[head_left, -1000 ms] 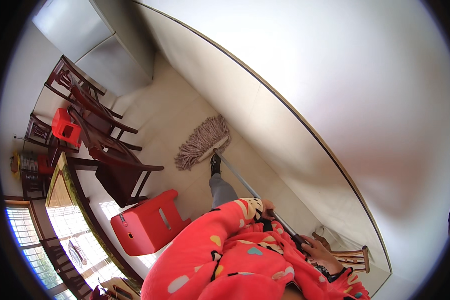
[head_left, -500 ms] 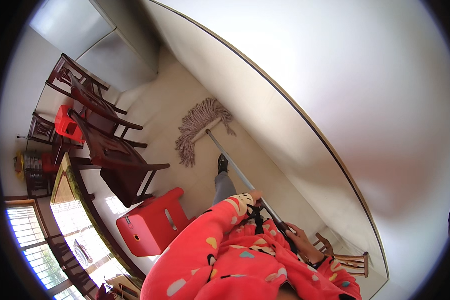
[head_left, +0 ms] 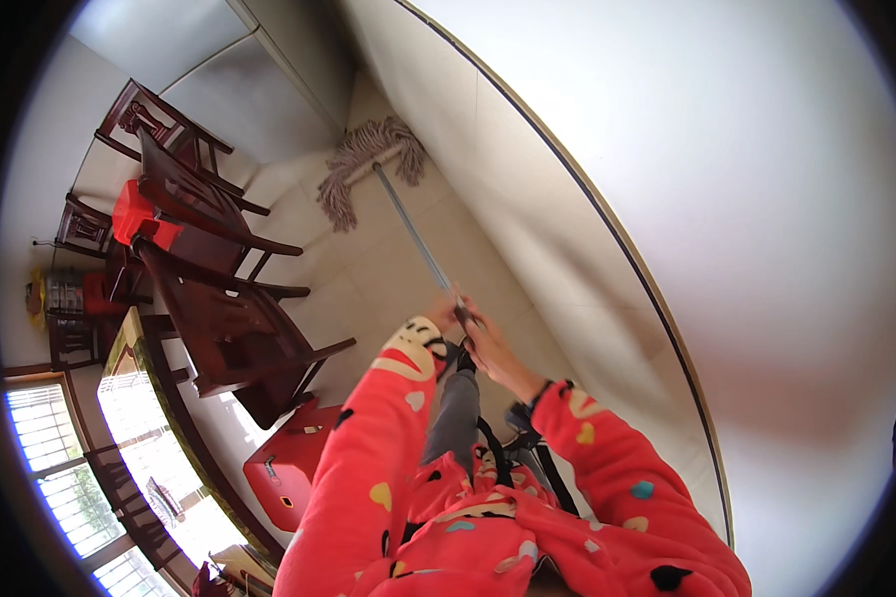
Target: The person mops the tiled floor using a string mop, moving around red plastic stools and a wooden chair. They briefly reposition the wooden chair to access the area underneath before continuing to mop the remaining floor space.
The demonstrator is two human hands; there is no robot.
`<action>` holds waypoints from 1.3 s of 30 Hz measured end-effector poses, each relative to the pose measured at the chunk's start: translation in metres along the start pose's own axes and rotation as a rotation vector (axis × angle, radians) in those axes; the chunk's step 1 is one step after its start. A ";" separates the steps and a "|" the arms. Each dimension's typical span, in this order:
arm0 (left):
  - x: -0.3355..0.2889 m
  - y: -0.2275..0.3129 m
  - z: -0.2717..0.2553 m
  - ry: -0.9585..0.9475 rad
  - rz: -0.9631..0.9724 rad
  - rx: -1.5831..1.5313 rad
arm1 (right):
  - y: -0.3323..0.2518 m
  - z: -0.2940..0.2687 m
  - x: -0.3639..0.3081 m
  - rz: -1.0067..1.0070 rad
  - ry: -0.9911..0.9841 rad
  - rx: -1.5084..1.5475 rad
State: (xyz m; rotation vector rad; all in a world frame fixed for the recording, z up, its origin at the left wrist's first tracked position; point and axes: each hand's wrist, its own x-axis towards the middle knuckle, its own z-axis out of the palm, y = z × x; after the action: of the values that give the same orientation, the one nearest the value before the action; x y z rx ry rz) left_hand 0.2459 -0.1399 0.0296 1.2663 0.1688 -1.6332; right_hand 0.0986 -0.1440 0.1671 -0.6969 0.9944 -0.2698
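A mop [head_left: 410, 225] stretches out ahead of me on its long grey pole. Its shaggy grey-brown strands [head_left: 340, 189] lie spread on the pale tiled floor, close to the tall grey cabinet-like unit. My left hand [head_left: 442, 312] is closed round the pole and partly hidden by its sleeve. Just behind it, my right hand [head_left: 494, 354] grips the pole near its upper end. Both arms are extended forward in red patterned sleeves.
Dark wooden chairs [head_left: 231, 320] stand along the left, with red stools [head_left: 141, 215] among them. A red box-like seat [head_left: 281, 476] is beside the glossy table [head_left: 149, 418]. The white wall [head_left: 607, 289] runs along my right. The grey unit [head_left: 231, 92] closes the far end.
The mop head has slid forward, away from me, toward the grey unit. Both hands moved forward with the pole, and my right hand came up close behind the left.
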 end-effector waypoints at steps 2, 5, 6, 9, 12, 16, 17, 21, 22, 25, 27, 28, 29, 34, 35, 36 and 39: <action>0.007 0.046 0.001 0.066 -0.019 0.172 | -0.017 0.014 0.039 -0.029 -0.020 -0.017; -0.005 0.078 0.012 0.093 0.055 0.314 | -0.032 0.021 0.068 -0.013 -0.017 -0.053; -0.010 0.077 0.018 0.166 0.074 0.345 | -0.032 0.019 0.067 0.002 -0.028 -0.054; -0.018 0.050 0.036 0.276 0.078 0.472 | -0.023 0.000 0.043 0.068 -0.045 -0.110; -0.029 -0.012 0.049 0.313 -0.012 0.511 | 0.006 -0.034 -0.008 0.162 -0.030 -0.171; -0.069 -0.113 0.067 0.192 -0.283 0.549 | 0.061 -0.101 -0.105 0.227 -0.021 -0.205; -0.084 -0.136 0.070 0.029 -0.331 0.565 | 0.076 -0.120 -0.135 0.199 -0.046 -0.176; -0.147 -0.236 0.091 -0.277 -0.690 0.578 | 0.125 -0.186 -0.267 0.215 -0.051 -0.197; -0.157 -0.261 0.098 -0.310 -0.764 0.576 | 0.132 -0.200 -0.302 0.239 -0.047 -0.209; -0.170 -0.318 0.104 -0.267 -0.810 0.372 | 0.145 -0.229 -0.400 0.261 0.027 -0.240; -0.167 -0.345 0.107 -0.206 -0.855 0.287 | 0.148 -0.239 -0.457 0.293 0.064 -0.240; -0.164 -0.356 0.108 -0.159 -0.894 0.272 | 0.147 -0.243 -0.483 0.314 0.081 -0.236; -0.161 -0.366 0.112 -0.114 -0.936 0.242 | 0.143 -0.247 -0.502 0.323 0.072 -0.226; -0.164 -0.406 0.121 -0.474 -0.918 0.608 | 0.137 -0.254 -0.558 0.381 0.165 -0.074; -0.161 -0.409 0.125 -0.406 -0.998 0.605 | 0.138 -0.255 -0.559 0.381 0.171 -0.068; -0.161 -0.409 0.127 -0.385 -1.064 0.582 | 0.137 -0.256 -0.560 0.392 0.183 -0.058; -0.157 -0.395 0.122 -0.435 -1.051 0.586 | 0.131 -0.253 -0.556 0.402 0.233 -0.042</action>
State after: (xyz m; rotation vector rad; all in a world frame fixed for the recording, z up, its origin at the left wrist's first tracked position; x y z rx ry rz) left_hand -0.1458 0.0664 0.0324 1.2653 0.0821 -2.9908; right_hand -0.4234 0.1339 0.3676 -0.4956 1.3403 0.0244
